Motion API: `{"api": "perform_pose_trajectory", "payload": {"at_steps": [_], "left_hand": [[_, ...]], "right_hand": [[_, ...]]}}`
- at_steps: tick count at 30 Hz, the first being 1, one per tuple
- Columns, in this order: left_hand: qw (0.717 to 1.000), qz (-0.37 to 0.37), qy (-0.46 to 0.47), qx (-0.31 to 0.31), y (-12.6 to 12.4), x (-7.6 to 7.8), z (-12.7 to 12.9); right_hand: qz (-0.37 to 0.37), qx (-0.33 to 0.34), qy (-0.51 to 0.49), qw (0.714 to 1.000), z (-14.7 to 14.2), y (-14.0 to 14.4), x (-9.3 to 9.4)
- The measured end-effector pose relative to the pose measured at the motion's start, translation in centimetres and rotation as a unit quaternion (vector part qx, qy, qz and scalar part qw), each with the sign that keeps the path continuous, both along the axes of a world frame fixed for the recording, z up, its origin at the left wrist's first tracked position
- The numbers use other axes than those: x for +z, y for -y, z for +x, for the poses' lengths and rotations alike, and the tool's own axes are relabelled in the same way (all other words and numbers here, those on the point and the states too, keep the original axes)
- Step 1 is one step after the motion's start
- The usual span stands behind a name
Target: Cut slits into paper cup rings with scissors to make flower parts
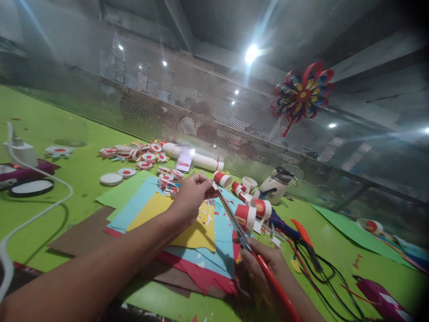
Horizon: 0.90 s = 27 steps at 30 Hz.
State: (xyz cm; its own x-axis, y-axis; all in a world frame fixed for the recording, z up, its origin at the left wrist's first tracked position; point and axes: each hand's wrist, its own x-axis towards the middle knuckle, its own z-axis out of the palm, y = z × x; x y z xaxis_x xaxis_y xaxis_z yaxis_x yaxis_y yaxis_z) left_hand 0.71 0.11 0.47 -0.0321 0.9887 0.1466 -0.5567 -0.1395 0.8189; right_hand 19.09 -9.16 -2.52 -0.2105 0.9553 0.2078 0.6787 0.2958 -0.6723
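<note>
My left hand (187, 199) is closed, its thumb and fingertips pinching a small white piece of paper (215, 184) that is mostly hidden. My right hand (263, 261) grips a pair of scissors (234, 220) by the red handles. The blades point up and to the left, with their tips right at my left fingertips. How far the blades are apart is hard to make out. Beneath both hands lies a stack of coloured paper, with a yellow sheet (191, 237) above light blue sheets (219, 255). Small red and white scraps (208, 217) are scattered over it.
Red-and-white paper cups (246, 216) lie to the right, near a cable with an orange-handled tool (303, 233). Round paper pieces (149, 156) and a phone (184, 159) sit behind. A white cord (40, 205) runs along the left; a purple device (382, 297) lies at the right.
</note>
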Motion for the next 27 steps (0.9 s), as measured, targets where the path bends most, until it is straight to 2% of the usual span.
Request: {"api": "perform_pose_trajectory", "payload": {"at_steps": [7, 19, 27], "left_hand": [[0.998, 0.012, -0.041, -0.044, -0.1, 0.4, -1.0], [0.991, 0.017, -0.112, -0.068, -0.6, 0.6, -1.5], [0.99, 0.007, -0.095, -0.102, -0.8, 0.8, -1.9]], "right_hand": [[-0.027, 0.022, -0.024, 0.999, -0.3, 0.6, 0.8], [-0.05, 0.029, -0.017, 0.998, 0.0, 0.6, 1.2], [-0.104, 0.04, -0.074, 0.991, -0.5, 1.5, 2.0]]}}
